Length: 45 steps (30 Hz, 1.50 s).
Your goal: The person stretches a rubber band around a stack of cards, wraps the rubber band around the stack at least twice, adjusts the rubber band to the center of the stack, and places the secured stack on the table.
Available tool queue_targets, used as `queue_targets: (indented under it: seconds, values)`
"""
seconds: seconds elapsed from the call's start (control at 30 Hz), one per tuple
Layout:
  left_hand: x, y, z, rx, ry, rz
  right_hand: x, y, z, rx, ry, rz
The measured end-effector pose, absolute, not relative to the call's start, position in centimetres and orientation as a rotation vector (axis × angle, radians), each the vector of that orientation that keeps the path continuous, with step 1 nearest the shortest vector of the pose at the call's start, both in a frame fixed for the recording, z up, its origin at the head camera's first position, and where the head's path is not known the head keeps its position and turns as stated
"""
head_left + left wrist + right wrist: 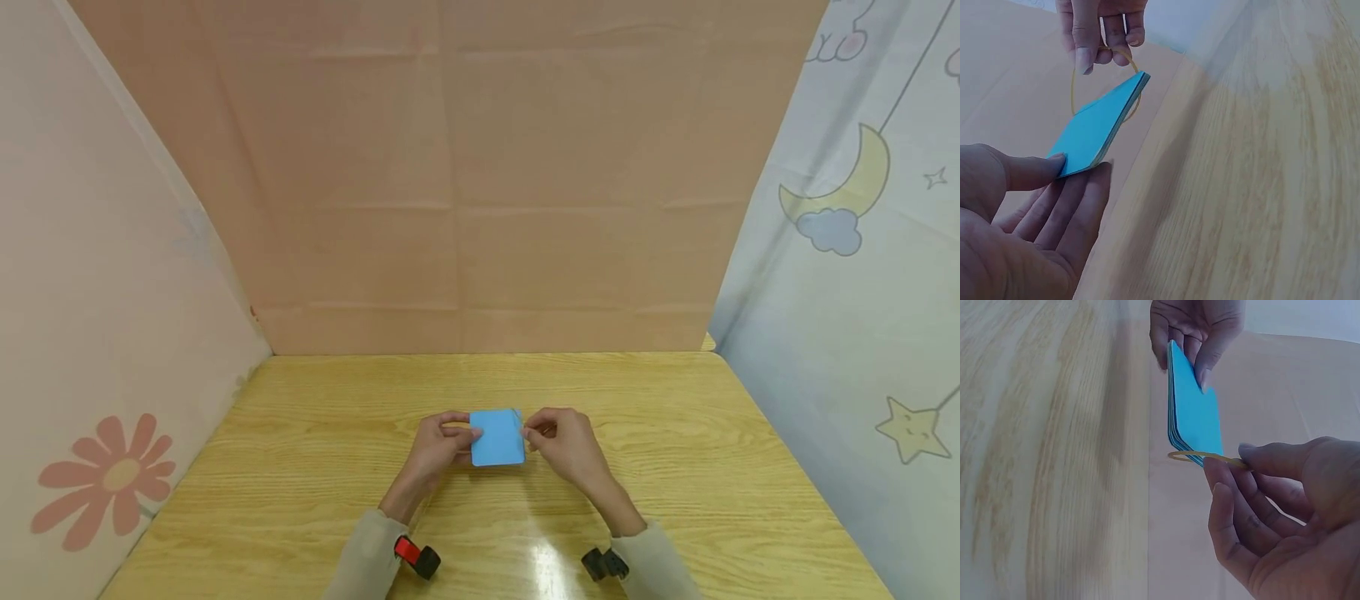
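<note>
Two pale sleeves [365,557] nearest the head camera. Left hand [437,447] pinches a thin blue layered stack [498,438] by its left edge, thumb on the upper face, fingers underneath. Right hand [572,446] pinches a yellow rubber band [1210,454] between thumb and fingers; band loops at the stack's right end, full encirclement not discernible. Stack is between the hands, raised above the wood-grain surface [315,467]. Brownish backdrop [450,183] behind.
</note>
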<state>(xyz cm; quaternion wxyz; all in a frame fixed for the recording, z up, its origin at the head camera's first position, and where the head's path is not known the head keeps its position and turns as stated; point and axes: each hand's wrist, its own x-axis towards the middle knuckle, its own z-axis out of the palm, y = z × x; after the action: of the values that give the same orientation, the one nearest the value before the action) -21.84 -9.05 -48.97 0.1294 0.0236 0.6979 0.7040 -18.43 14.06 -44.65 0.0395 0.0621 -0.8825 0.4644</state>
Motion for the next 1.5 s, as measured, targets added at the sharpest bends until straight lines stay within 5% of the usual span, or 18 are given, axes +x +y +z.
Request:
queue_targets:
  seconds: [1.5]
  values:
    - [-22.7,-8.7,-48.3,-0.052,2.108,2.117,-17.2,13.5,-46.6,0.463,-2.790,1.341]
